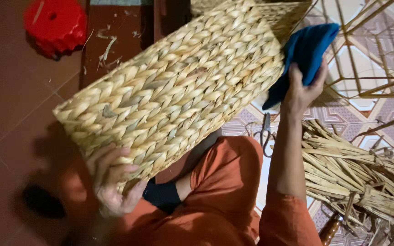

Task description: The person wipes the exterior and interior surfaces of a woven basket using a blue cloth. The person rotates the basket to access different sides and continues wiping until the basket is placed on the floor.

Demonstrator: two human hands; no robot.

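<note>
Left hand (112,180) curled on woven basket (178,86) corner; right hand (303,86) pinching blue cloth (306,50); one-corner grip, basket could tip

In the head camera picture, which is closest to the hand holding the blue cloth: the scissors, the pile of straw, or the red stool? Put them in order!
From the right hand, which holds the blue cloth:
1. Scissors, on the floor just below the hand.
2. Straw pile, lower right on the floor.
3. Red stool, far across at top left, past the woven basket.
</note>
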